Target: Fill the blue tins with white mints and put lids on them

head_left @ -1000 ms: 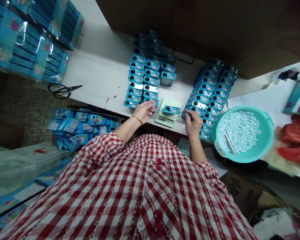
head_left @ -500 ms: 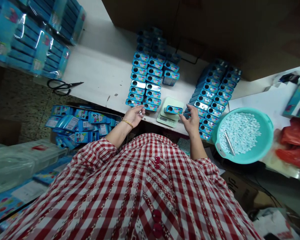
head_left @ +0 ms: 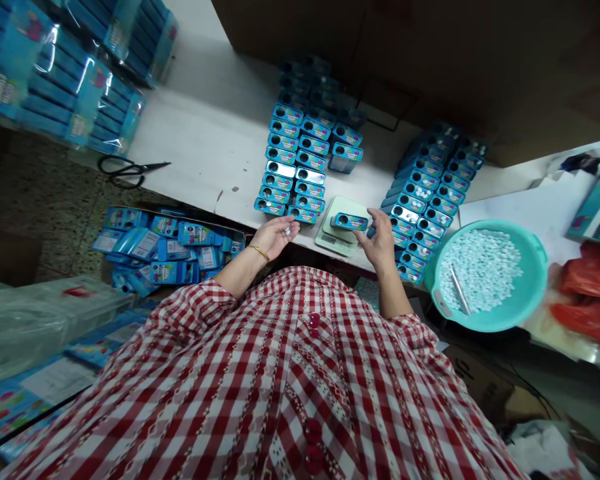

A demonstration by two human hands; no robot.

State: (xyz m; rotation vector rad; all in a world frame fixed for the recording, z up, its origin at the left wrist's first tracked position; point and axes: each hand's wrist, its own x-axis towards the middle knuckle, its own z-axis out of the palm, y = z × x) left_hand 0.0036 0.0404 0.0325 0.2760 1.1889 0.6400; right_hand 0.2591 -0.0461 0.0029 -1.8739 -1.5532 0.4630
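My left hand (head_left: 275, 238) is turned partly palm up with its fingers curled around a few small white candies (head_left: 287, 231). It is just in front of the near end of the left rows of blue tins (head_left: 281, 169). A single blue tin (head_left: 350, 222) with a round dark opening lies on the pale green kitchen scale (head_left: 334, 241). Beside that tin's right end is my right hand (head_left: 380, 241), its thumb and index finger apart; whether a fingertip touches the tin I cannot tell.
On the right stand more blue tins (head_left: 414, 190), several with white candies at their openings. A turquoise basin (head_left: 540, 293) holds loose candies and a metal tube (head_left: 460, 290). Black scissors (head_left: 130, 171) lie left, above a box of blue packs (head_left: 170, 250). A cardboard box (head_left: 430, 73) overhangs the back.
My left hand has drawn slightly back from the left tins and turned more palm up. My right index finger has come closer to the tin on the scale. The view has shifted slightly.
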